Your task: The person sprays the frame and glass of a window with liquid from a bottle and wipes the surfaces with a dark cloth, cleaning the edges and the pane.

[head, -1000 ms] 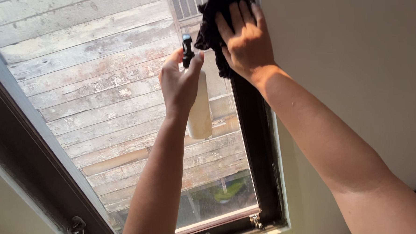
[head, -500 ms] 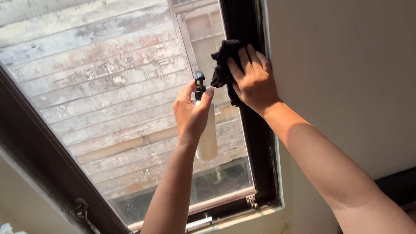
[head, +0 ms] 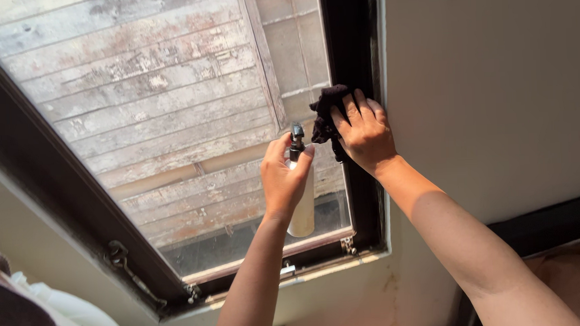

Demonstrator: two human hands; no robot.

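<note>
Window [head: 171, 122]: dark frame [head: 353, 49], glass facing weathered boards. Right hand [head: 365, 133]: fingers spread flat, pressing dark cloth [head: 327, 116] against frame's right side. Left hand [head: 284, 179]: clenched round white spray bottle [head: 303, 208], upright before glass, black nozzle [head: 297, 140] just beside cloth. Bottle contents unclear.

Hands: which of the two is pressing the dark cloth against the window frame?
The right hand, flat over the dark cloth on the dark window frame. The left hand instead grips a white spray bottle before the glass.
</note>
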